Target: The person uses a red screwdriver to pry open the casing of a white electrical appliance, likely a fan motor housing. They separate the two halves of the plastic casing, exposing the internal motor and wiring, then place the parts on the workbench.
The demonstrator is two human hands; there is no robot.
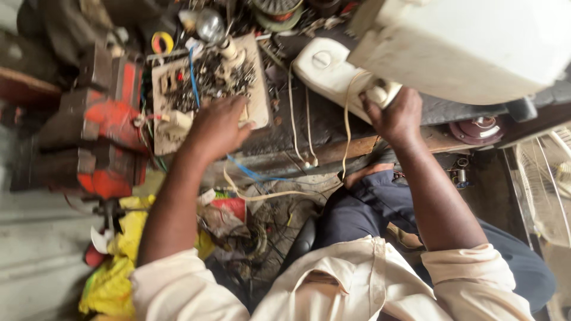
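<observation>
smooth cream plastic casing (476, 41), rough worn wooden bench (321, 128), chipped red-painted metal vise (101, 131)

Left hand (217, 128) is down in the shallow tray (259, 95) of small metal parts, fingers spread over the pile. Right hand (395, 116) grips a pale knob (380, 93) under the big cream casing (470, 44). Cream wires (309, 131) trail over the dark tabletop (321, 128) edge. A red vise (104, 128) sits beside the tray, a clear bulb (209, 25) just behind it.

Your dark wooden workbench (333, 128) carries a tray of small metal parts (208, 77) (bulb beside it), cream cables (297, 119) and a white appliance (464, 41).
</observation>
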